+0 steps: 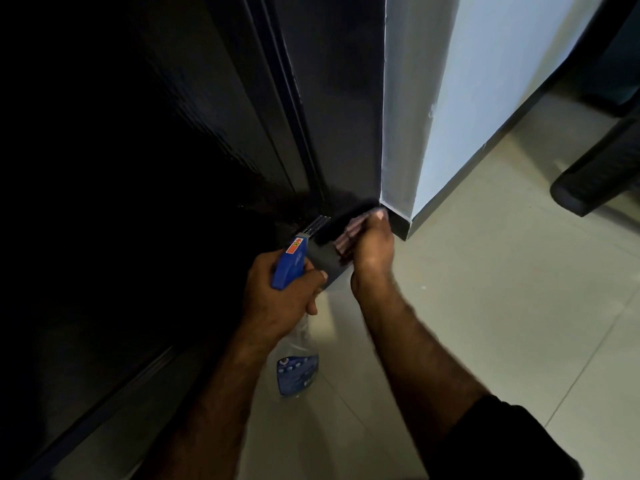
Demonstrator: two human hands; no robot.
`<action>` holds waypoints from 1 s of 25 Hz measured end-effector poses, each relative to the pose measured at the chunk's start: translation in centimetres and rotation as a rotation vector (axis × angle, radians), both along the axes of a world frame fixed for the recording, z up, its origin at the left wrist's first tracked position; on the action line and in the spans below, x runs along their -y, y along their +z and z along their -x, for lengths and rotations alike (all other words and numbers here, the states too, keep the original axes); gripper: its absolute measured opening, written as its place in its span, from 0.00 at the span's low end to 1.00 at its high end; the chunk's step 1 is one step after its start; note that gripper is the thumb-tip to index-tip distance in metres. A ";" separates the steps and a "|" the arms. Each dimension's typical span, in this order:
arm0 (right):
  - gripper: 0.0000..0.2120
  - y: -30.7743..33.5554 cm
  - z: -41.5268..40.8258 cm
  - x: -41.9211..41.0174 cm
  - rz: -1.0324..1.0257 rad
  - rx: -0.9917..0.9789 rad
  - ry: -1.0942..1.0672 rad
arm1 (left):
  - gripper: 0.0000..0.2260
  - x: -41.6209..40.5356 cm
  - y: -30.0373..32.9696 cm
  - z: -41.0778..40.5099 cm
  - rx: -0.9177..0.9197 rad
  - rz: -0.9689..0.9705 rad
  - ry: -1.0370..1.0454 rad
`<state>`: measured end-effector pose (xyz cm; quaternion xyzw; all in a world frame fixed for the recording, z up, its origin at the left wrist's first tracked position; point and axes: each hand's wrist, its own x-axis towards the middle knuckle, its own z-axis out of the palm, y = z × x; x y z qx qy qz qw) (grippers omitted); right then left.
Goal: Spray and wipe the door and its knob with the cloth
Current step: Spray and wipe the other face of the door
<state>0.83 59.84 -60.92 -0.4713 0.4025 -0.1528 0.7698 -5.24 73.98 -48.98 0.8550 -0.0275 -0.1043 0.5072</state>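
Tiled floor (485,323), one dark door (156,168), one cloth (349,237), one spray bottle (294,341)

The left hand (277,299) grips a spray bottle (294,362) with a blue trigger head, and the clear body hangs down below the fist. The right hand (372,251) presses a folded pinkish cloth (349,237) low against the dark door frame (332,116), close to the floor (485,306) of pale tiles. The dark door (138,168) fills the left side. A light blue wall (485,81) stands to the right, with a dark skirting along its foot.
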 end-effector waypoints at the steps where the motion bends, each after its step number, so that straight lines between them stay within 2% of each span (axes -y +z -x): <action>1: 0.23 0.5 0.4 -0.2 0.060 0.053 0.002 | 0.10 -0.2 -0.1 0.1 0.002 0.007 0.004; 2: 0.25 -0.5 0.7 -0.7 0.087 0.118 -0.042 | 0.10 -0.4 -0.1 0.3 0.006 0.010 0.004; 3: 0.26 -0.9 1.3 -1.1 -0.018 0.144 -0.058 | 0.09 -0.6 0.0 0.6 0.011 0.013 0.009; 5: 0.22 -1.3 1.7 -1.9 -0.302 -0.030 -0.011 | 0.09 -1.3 0.2 1.2 0.011 0.034 0.031; 7: 0.15 -0.5 1.9 -3.7 -0.353 -0.183 0.043 | 0.10 -2.2 0.1 1.9 0.005 0.077 0.080; 9: 0.14 1.9 3.1 -7.4 -0.200 -0.276 0.137 | 0.11 -3.8 0.0 3.0 -0.009 0.123 0.168; 12: 0.17 6.6 4.4 -9.3 -0.008 -0.053 0.110 | 0.10 -7.0 -0.4 5.2 -0.029 0.148 0.241; 14: 0.20 8.7 3.7 -7.2 0.216 0.111 0.010 | 0.09 -8.8 -0.1 6.4 -0.033 0.165 0.263; 17: 0.20 10.8 4.4 -8.4 0.480 0.066 0.009 | 0.08 -11.3 1.7 8.1 -0.041 0.192 0.384; 19: 0.21 11.4 7.2 -12.5 0.531 0.057 0.158 | 0.09 -12.8 3.3 9.4 -0.051 0.240 0.499; 22: 0.32 10.8 12.3 -19.0 0.463 0.024 0.521 | 0.08 -16.1 5.7 11.8 0.016 0.266 0.578; 23: 0.32 10.5 14.1 -20.6 0.427 0.024 0.660 | 0.08 -17.7 6.6 13.2 0.039 0.254 0.599; 25: 0.19 10.6 16.7 -21.8 0.232 0.128 0.930 | 0.07 -20.3 8.3 15.6 0.096 0.240 0.616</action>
